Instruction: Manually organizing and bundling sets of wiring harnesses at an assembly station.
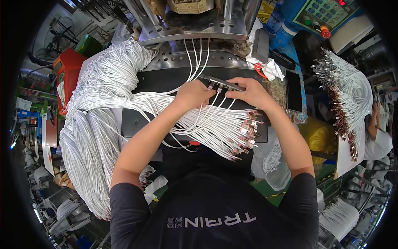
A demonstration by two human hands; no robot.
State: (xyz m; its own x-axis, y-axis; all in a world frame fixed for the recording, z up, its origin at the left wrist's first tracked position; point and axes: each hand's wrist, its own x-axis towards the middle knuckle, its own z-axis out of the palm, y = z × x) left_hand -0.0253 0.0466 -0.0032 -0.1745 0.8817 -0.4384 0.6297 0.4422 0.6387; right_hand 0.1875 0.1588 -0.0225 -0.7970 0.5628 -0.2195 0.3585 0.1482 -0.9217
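Observation:
A narrow metal bar fixture lies on the black work surface in front of the press, with several small metal cable connectors along its near edge. My right hand is closed on the bar's right end, thumb on the near side. At the bar's left part, my left hand has its fingers pinched together by a connector; what lies between them is partly hidden. White cables run from the connectors toward me. Beneath my hands, a thick bundle of white cables fans out to metal plug ends at the right.
The press's steel plate overhangs the far side; three white cables hang from beneath it. A large cable heap rises at the left. To the right are red-handled cutters, a black phone and a control panel.

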